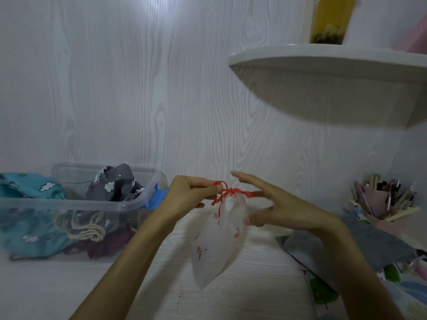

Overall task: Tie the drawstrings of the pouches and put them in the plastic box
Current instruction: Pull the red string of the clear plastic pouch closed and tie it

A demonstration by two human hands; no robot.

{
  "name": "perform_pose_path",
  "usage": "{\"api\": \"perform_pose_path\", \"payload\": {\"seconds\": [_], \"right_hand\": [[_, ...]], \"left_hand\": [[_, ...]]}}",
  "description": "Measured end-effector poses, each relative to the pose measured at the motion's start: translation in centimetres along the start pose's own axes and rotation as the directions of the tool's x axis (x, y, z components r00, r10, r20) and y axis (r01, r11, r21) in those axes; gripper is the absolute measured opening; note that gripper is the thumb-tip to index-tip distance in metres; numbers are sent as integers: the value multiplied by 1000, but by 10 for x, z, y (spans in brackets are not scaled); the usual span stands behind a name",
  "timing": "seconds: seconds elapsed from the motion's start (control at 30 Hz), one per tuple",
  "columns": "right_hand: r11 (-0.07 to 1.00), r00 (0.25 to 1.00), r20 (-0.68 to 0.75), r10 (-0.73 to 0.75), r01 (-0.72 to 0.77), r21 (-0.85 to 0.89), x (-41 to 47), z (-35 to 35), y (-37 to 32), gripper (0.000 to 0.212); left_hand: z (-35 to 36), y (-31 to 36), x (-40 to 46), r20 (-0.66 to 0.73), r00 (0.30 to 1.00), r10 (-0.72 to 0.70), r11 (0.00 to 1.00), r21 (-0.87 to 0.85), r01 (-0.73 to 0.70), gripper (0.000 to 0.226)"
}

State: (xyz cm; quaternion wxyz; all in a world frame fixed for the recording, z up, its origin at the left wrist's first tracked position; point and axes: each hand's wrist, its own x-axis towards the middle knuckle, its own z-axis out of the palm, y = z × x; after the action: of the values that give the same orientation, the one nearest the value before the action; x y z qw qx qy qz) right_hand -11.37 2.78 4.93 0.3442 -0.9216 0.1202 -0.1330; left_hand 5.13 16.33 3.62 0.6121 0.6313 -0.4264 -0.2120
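The left hand (184, 195) has a pinching grip on the red drawstring (223, 192), and the white pouch (217, 241) hangs from it above the tabletop (69, 289). The right hand (279, 206) hovers beside it, fingers spread, holding nothing. The plastic box (129, 205) sits left, already holding pouches.

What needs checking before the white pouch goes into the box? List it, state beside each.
1. Red drawstring knotted at the pouch neck: cannot tell; it is bunched there, but blur hides the knot.
2. Left hand has a grip on the string: ok, fingers pinch a loop.
3. Right hand has a grip: not ok, fingers are spread and hold nothing visible.
4. White pouch hangs clear of the table: ok.
5. Box open: ok, no lid on it.
6. Room in the box: ok, space shows above the pouches near its right end.
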Motion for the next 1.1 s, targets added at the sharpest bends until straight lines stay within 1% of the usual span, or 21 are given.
{"api": "perform_pose_path", "payload": {"seconds": [0.03,0.1,0.17,0.23,0.3,0.4,0.47,0.5,0.57,0.6,0.63,0.7,0.77,0.83,0.87,0.93,0.97,1.0,1.03,1.07,1.1], "right_hand": [[999,1000,-3,-29,29,-24,4,5,-1,71],[994,994,-68,-82,77,-82,14,8,-5,48],[984,991,-102,-86,68,-164,19,11,-13,33],[977,992,-116,-56,30,-211,19,13,-23,30],[982,985,-157,-72,42,-187,18,13,-36,27],[990,944,-305,-128,102,-101,17,7,-61,22],[989,896,-420,-144,143,-34,20,2,-79,22],[986,877,-460,-138,165,18,22,1,-88,23],[966,863,-495,-99,202,161,29,-1,-107,20],[948,866,-494,-77,217,233,34,-1,-115,17],[928,873,-484,-63,230,293,40,-1,-125,15],[894,877,-479,-43,248,374,53,1,-141,14],[871,859,-510,-33,275,407,69,7,-152,18],[877,817,-571,-81,330,349,90,21,-163,26],[892,782,-608,-133,363,271,99,31,-166,30],[921,698,-666,-264,386,40,117,56,-164,28],[927,674,-669,-314,371,-61,125,70,-160,25],[930,675,-653,-343,340,-137,131,82,-153,24],[933,705,-612,-358,298,-202,136,94,-145,25],[929,757,-543,-364,255,-267,138,105,-137,27],[916,824,-439,-360,222,-335,140,116,-129,29]], "left_hand": [[-3,0,-2,18,1000,-14,999,35,13,6],[-9,0,-3,65,997,-48,992,119,40,7],[-17,1,-7,98,992,-82,979,195,62,15],[-26,3,-14,158,982,-101,976,208,67,28],[-35,4,-25,252,961,-115,973,224,58,40],[-44,7,-45,329,940,-92,957,289,-7,44],[-53,7,-51,270,963,-6,942,324,-85,55],[-60,9,-52,202,978,50,932,343,-119,52],[-78,20,-55,67,987,145,928,336,-159,29],[-87,27,-54,23,982,187,921,344,-184,17],[-98,38,-56,-5,972,236,902,374,-217,11],[-121,58,-55,-45,946,320,853,448,-267,14],[-144,74,-51,-112,930,351,809,536,-241,9],[-171,86,-45,-223,899,376,742,654,-148,9],[-181,88,-42,-279,874,397,699,710,-91,10],[-193,82,-41,-365,813,454,591,806,32,15],[-197,73,-40,-390,788,477,544,835,84,17],[-198,61,-39,-396,786,475,496,858,133,16],[-200,46,-38,-384,815,433,430,883,188,15],[-202,32,-37,-358,870,339,355,905,234,16],[-204,17,-37,-325,922,208,300,919,256,21]]}}
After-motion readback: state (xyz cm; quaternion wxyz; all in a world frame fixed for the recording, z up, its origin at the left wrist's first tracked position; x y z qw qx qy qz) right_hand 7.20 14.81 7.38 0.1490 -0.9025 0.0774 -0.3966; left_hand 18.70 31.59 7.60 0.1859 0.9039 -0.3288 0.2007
